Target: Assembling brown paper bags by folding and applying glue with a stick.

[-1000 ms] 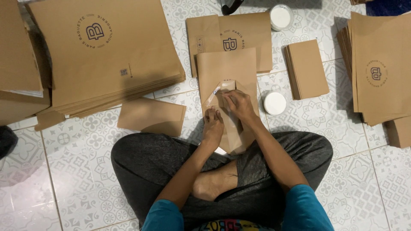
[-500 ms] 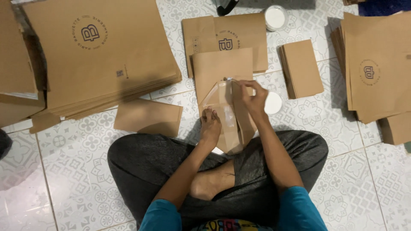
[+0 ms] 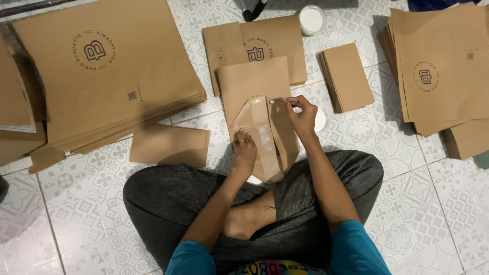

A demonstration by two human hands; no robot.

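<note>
Between my knees, on the tile floor [image 3: 387, 153], my left hand [image 3: 244, 153] lies flat with fingers together, pressing down the lower part of the bag [image 3: 262, 135] I am folding. It is brown paper, its flaps turned in to a point toward me, with a shiny strip down the middle that looks like tape or wet glue — I cannot tell which. My right hand [image 3: 303, 113] is pinched narrow at the bag's upper right edge, thumb and forefinger closed on something small and pale; it is too small to make out.

Under the bag lies a flat sheet [image 3: 249, 76], and beyond that a printed sheet [image 3: 260, 43]. A white tub [image 3: 320, 121] sits half hidden just behind my right wrist; a second tub [image 3: 311, 19] stands farther off. To my left a loose sheet [image 3: 170, 145] lies near a big stack [image 3: 109, 71]. To my right are a small stack [image 3: 349, 76] and another large stack [image 3: 440, 61].

As I judge it, the risk is in the fold — if my left palm lifts or slides, the flaps could spring open or set crooked. My right wrist is close enough to the tub to knock it, and a spill would foul the sheets beneath.
</note>
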